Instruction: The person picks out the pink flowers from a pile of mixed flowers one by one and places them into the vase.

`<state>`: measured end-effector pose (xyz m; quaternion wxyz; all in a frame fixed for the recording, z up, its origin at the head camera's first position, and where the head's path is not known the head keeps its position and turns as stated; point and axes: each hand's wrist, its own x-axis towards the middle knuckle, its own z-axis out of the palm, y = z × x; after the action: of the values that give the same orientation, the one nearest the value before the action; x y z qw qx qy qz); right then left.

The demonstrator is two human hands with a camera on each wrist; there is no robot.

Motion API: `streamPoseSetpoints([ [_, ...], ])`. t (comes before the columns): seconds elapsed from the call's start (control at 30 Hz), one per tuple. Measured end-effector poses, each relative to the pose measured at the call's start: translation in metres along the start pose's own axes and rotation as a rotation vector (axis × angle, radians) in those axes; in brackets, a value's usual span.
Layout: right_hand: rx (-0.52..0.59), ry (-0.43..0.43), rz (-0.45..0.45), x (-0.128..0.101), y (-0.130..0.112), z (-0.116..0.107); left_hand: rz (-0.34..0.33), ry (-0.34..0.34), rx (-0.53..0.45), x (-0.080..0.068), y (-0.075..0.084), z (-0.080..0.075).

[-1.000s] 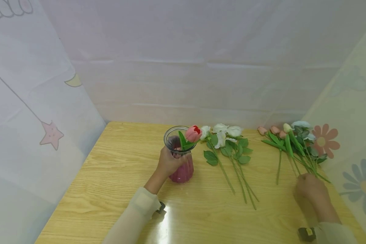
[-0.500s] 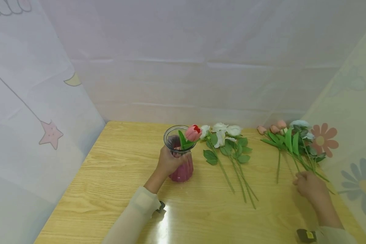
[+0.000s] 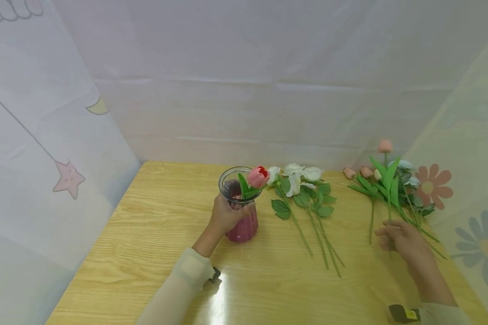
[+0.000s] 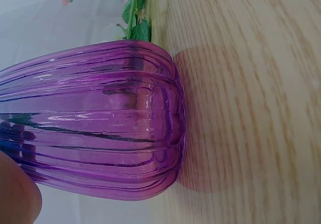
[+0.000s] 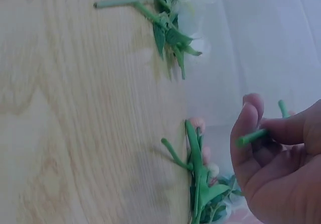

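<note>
My left hand (image 3: 227, 215) grips the neck of a ribbed purple glass vase (image 3: 244, 228), which stands upright on the wooden table. One pink tulip (image 3: 258, 177) leans out over the rim on the right, its stem showing through the glass in the left wrist view. At the right side, my right hand (image 3: 404, 241) pinches the stem of a pale pink tulip (image 3: 385, 146) between thumb and fingers, the bloom raised above the pile. The cut end of that stem (image 5: 251, 137) pokes out past the fingers in the right wrist view.
Several white roses (image 3: 294, 176) with long stems lie just right of the vase. Further right is a pile of pink tulips (image 3: 366, 171) and a pale blue flower (image 3: 400, 164) against the side cloth. A pale cloth wall (image 3: 268, 113) borders the table's (image 3: 154, 216) back edge.
My right hand has moved slightly left and up, lifting a pink tulip out of the right-hand pile so that its bloom stands above the others. My left hand and the vase stay put.
</note>
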<state>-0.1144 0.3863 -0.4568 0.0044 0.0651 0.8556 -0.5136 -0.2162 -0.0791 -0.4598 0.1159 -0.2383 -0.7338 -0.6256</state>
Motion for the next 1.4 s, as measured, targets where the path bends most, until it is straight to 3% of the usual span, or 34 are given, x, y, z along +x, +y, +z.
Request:
streamPoseSetpoints([
  [0.17,0.342,-0.028,-0.063,0.001,-0.006,0.009,0.003,0.003,-0.003,0.0,0.0,0.0],
  [0.3,0.427,-0.065,-0.112,0.002,-0.015,0.014,0.02,0.001,-0.007,0.0,-0.002,0.0],
  [0.47,0.536,-0.102,-0.245,0.003,-0.024,0.026,0.024,0.002,0.004,0.001,-0.003,0.001],
  [0.83,0.584,-0.057,-0.453,0.006,-0.058,0.058,0.0,0.007,-0.012,0.0,0.001,0.001],
  [1.07,0.523,-0.032,-0.476,0.012,-0.077,0.071,0.01,0.01,0.006,0.0,0.0,0.001],
  [1.4,0.594,-0.033,-0.573,0.024,-0.111,0.089,0.019,0.012,0.02,0.0,-0.003,0.001],
])
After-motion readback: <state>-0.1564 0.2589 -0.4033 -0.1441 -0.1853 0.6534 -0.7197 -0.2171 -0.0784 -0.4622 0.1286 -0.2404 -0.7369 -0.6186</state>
